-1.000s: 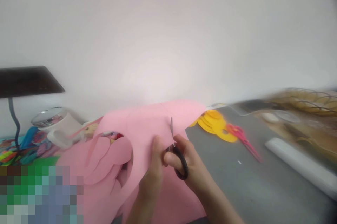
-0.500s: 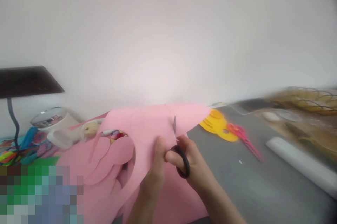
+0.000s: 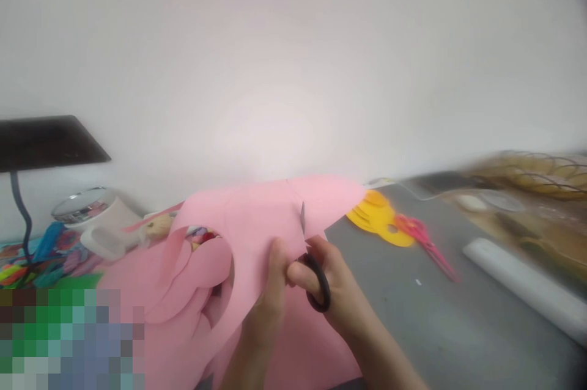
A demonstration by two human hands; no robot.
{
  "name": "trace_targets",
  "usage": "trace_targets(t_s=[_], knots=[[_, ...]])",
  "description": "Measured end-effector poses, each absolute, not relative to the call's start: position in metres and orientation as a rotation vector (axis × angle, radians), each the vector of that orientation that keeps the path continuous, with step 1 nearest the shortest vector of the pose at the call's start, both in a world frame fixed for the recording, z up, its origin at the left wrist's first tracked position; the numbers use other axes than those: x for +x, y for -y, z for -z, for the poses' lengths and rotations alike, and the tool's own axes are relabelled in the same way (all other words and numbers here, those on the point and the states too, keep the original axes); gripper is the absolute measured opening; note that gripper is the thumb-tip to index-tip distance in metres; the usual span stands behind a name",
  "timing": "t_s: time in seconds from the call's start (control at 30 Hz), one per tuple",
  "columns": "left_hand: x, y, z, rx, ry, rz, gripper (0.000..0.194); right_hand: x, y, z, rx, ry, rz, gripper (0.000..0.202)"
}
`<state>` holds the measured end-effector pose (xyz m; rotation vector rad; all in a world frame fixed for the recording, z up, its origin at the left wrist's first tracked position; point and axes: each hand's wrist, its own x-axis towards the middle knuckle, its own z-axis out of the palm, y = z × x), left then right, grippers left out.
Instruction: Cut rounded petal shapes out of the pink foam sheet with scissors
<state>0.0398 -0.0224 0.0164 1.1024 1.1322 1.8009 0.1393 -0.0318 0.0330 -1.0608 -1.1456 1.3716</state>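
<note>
You appear mid-cut, your left hand (image 3: 271, 295) pinching the pink sheet (image 3: 257, 216) above the grey tabletop (image 3: 403, 323), your right hand (image 3: 343, 292) close by gripping black-handled scissors (image 3: 326, 293) at its edge; another snip would need the sheet taut.

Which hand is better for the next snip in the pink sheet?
Probably the right hand: it holds the black-handled scissors, with a blade at the pink sheet. The left hand is gripping the sheet.

Single head-worn view, looking forward and down over both hands (image 3: 300, 283), close above the grey tabletop (image 3: 394, 316), pale wall (image 3: 284, 72) filling the upper half
</note>
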Motion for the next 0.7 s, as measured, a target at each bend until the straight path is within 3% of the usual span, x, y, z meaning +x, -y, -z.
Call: trace_targets(t_s=[0.7], knots=[[0.0374, 0.0234, -0.0165, 1.264, -1.162, -1.694, 0.042, 0.1379, 0.0322, -0.0314, -1.088, 1.150, -1.332, 0.040]])
